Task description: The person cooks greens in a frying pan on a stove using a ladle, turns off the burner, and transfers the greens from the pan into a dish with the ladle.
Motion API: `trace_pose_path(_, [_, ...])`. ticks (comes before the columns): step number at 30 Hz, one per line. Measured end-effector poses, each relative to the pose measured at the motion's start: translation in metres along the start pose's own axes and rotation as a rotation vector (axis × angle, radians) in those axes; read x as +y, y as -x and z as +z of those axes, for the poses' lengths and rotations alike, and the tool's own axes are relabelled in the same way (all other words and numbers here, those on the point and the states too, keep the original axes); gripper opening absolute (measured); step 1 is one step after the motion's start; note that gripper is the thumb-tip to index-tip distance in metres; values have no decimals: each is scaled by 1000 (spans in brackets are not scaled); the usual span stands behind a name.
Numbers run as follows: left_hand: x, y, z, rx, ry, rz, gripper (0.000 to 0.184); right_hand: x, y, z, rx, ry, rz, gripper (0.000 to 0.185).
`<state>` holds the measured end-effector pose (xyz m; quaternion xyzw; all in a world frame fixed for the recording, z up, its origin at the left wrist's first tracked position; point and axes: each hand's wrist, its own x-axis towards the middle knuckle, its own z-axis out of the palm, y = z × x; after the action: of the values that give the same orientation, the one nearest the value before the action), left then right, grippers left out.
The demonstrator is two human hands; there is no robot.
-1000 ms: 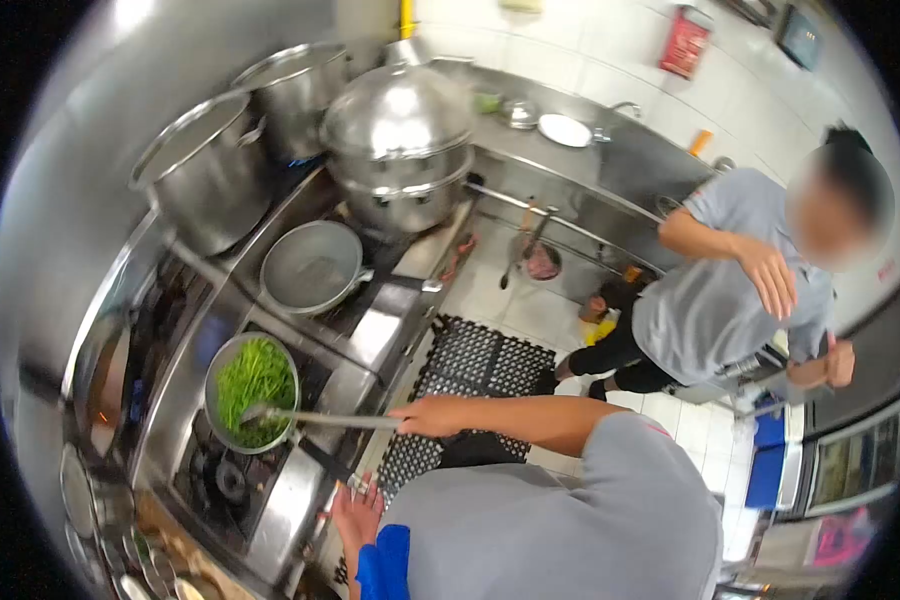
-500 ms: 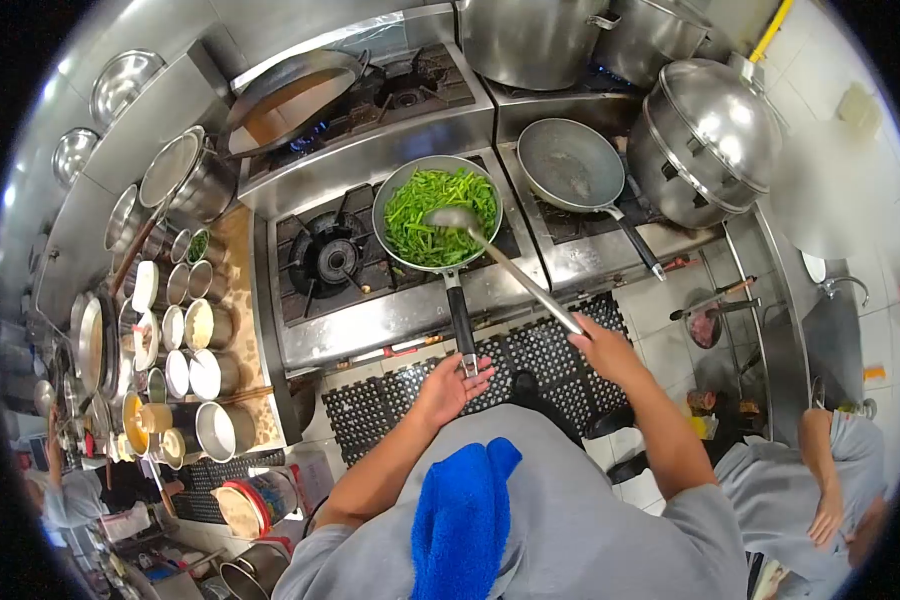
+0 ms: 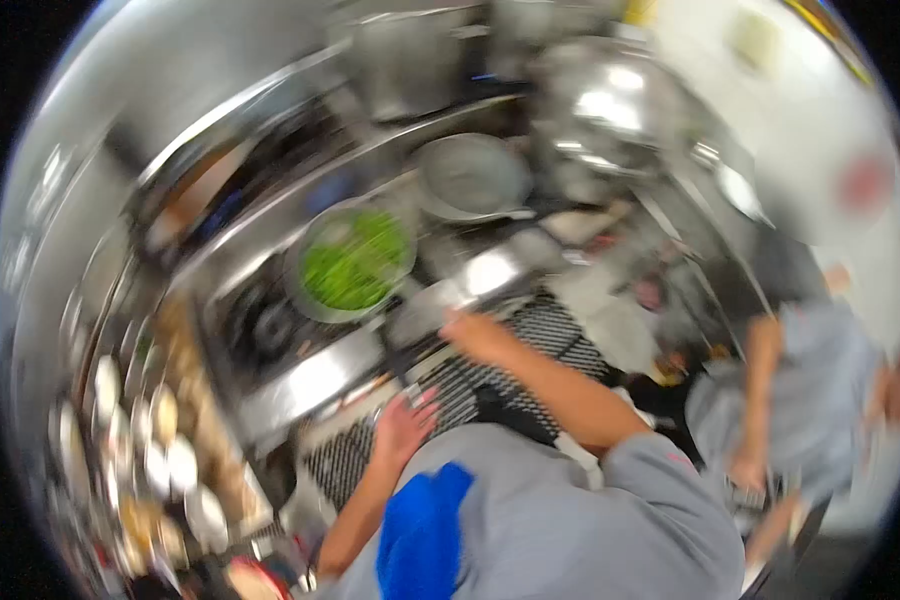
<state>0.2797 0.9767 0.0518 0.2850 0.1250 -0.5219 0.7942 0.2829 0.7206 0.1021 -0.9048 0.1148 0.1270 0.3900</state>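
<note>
The view is smeared by motion. A pan of chopped green vegetables stands on the stove, its dark handle pointing toward my body. My left hand is at the end of that handle, palm up with fingers apart. My right hand is closed to the right of the handle, around the end of the metal ladle. The ladle is blurred and reaches into the greens; its bowl is hard to make out.
An unfilled-looking second pan sits behind to the right, near a steel steamer. A wok is at the back left. Several containers line the left counter. A co-worker stands at the right.
The view has turned right since the last frame, shifting the stove leftward. My right hand with the ladle has come nearer the pan. My left hand remains beside the pan handle.
</note>
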Motion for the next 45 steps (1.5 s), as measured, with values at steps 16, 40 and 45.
trace_pose_path(16, [7, -5, -24, 91, -137, -18, 35, -8, 73, -13, -142, -578, 107, 41])
trace_pose_path(40, [11, 5, -12, -11, 6, -14, 43, 12, 52, 29, 160, 94, 139, 44])
trace_pose_path(45, [14, 6, -17, -26, 16, -29, 36, 20, 73, -19, 66, 45, 96, 44])
